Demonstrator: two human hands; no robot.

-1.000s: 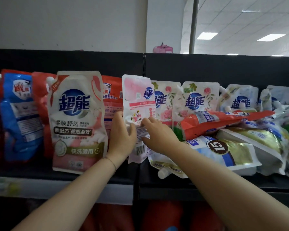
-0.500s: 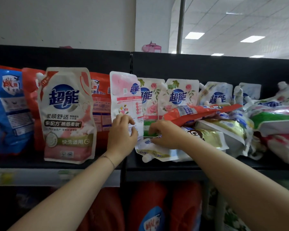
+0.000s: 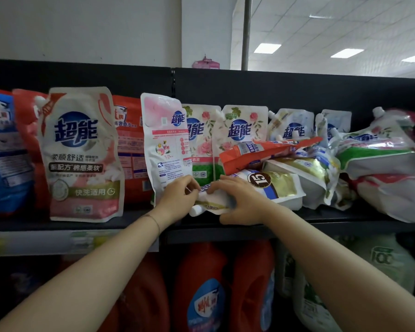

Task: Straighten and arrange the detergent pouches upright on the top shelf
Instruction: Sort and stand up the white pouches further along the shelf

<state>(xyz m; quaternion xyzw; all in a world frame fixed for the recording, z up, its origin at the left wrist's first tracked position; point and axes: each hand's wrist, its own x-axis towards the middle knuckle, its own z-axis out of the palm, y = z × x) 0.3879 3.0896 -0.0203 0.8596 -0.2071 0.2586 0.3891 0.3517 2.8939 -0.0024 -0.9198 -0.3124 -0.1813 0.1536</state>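
Note:
On the top shelf (image 3: pixel 345 225) a pink-and-white pouch (image 3: pixel 164 144) stands upright with its back label facing me. Just right of it a white-and-gold pouch marked 15 (image 3: pixel 276 185) lies flat, its spout end poking over the shelf front. My left hand (image 3: pixel 177 200) sits at the foot of the pink pouch, and its curled fingers pinch the spout end of the flat pouch. My right hand (image 3: pixel 240 202) grips the same end from the right. An orange pouch (image 3: pixel 261 152) lies across the flat one, in front of two upright rose-print pouches (image 3: pixel 242 130).
A large pink-and-white pouch (image 3: pixel 82 154) stands upright at left, with red and blue pouches (image 3: pixel 3 149) beside it. Fallen pouches (image 3: pixel 381 168) pile up at the right. Red detergent bottles (image 3: pixel 201 283) fill the shelf below.
Both hands have dropped from the pink pouch's label to the near end of the flat white-and-gold pouch and closed on it. The pink pouch now stands without a hand on its middle.

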